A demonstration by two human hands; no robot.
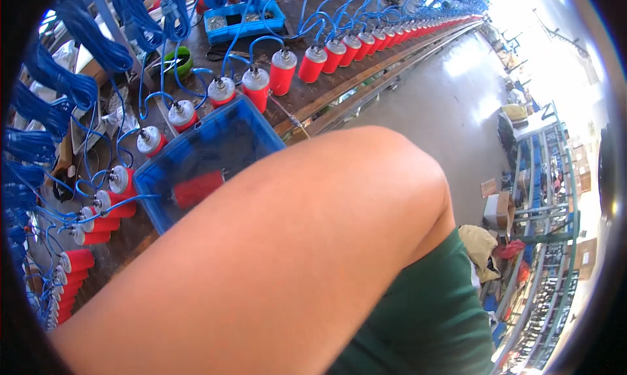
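Observation:
Neither of my hands is in the picture. A bare, bent arm (281, 238) of mine fills the lower middle, its elbow toward the right and its forearm running off at the lower left. A green sleeve (424, 303) shows below the elbow. Behind the arm stands a blue plastic bin (264, 122), partly hidden, with a red cylinder (198, 189) lying inside. Around the bin, red cylinders with grey metal ends (283, 73) stand in a long curving row, each joined to a blue cable.
Bundles of coiled blue cable (134, 22) hang at the left and top. On the dark workbench (294, 39) sit a small blue tray (245, 31) of small parts and a green bowl (184, 63). Across the grey floor (431, 101) are metal racks (545, 208) and a cardboard box (498, 210).

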